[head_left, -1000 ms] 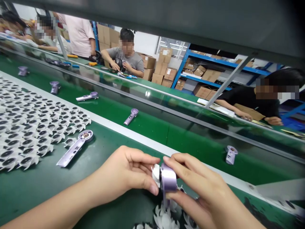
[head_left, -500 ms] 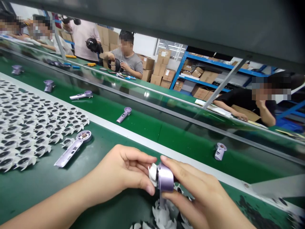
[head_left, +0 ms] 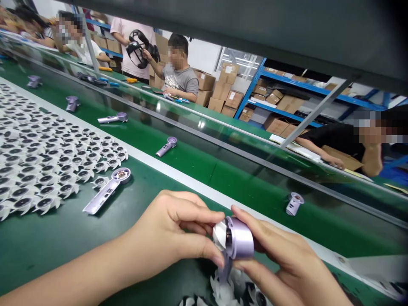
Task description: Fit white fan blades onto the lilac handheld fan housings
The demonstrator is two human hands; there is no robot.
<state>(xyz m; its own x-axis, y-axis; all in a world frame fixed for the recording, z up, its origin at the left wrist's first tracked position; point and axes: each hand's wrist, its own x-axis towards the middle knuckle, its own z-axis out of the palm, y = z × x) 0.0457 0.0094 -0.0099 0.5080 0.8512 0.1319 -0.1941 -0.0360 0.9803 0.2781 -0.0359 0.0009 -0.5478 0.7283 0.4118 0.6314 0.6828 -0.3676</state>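
Observation:
My left hand [head_left: 183, 229] pinches a small white fan blade [head_left: 219, 235] between thumb and fingers, right at the open face of a round head. That head belongs to a lilac handheld fan housing [head_left: 242, 239], gripped by my right hand [head_left: 280, 250] with the thumb below and fingers above. Dark metal parts show in the narrow gap between blade and housing; whether they touch I cannot tell. The housing's handle points down, partly hidden by my hands. Beneath it lie several loose white fan blades [head_left: 223, 289]. Left of my hands rests another lilac housing half [head_left: 103, 193] on the green tabletop.
Rows of white fan blades [head_left: 47, 170] cover the table's left side. Beyond a white edge strip [head_left: 153, 168], a green conveyor belt [head_left: 204, 170] carries several lilac housings [head_left: 167, 146]. Co-workers sit or stand across the line, one holding a black frame [head_left: 137, 49]. A slanted post [head_left: 314, 112] rises at right.
The view has shifted slightly. Both hands, with blade and housing, appear a little further right, and the housing's open face has turned more toward me. Across the line, a standing person has lowered the black frame.

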